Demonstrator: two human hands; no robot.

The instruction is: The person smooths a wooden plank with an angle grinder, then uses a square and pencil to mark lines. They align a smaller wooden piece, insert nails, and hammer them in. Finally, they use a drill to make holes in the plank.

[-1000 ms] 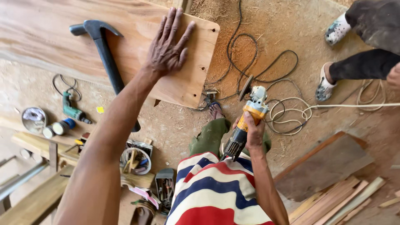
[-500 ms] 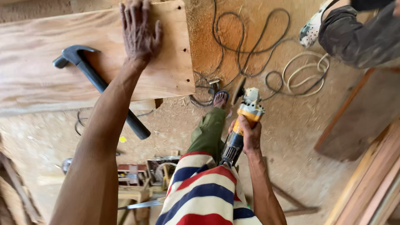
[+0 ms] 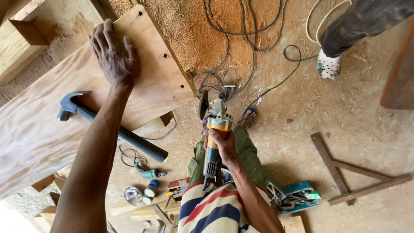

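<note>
L hand (image 3: 113,54) lies flat, fingers spread, palm down on the board (image 3: 142,82) – holding nothing, just pressing near the board's far end. Fingertips reach toward the top edge; a few small drilled holes show beside and beyond them. The board runs diagonally from upper centre down to the left edge of view, its right edge ending over bare dirt floor (image 3: 302,112).

R hand (image 3: 224,146) is wrapped tight round the body of the grinder (image 3: 214,136), thumb over the top. Disc (image 3: 203,105) points away from the person, standing on edge, just off the board's right corner – apart from it, not touching. Grinder hangs over the person's knee, green trouser leg below, sandalled foot (image 3: 249,116) beyond.

Hammer (image 3: 112,127) w/ black handle lies on the board, head toward the left, handle end poking past the board's lower edge, crossed by the L forearm.

Black cables (image 3: 241,30) loop across sawdust above the grinder, close to the board's corner. Floor to the right of the grinder is mostly open. A second person's leg and pale clog (image 3: 328,64) stand top right, well apart. Wooden bracket (image 3: 345,170) lies on the ground lower right; teal tray (image 3: 297,196) of metal bits near the person's right side. Small drill (image 3: 148,172) and tape rolls (image 3: 142,194) sit under the board's lower edge.
</note>
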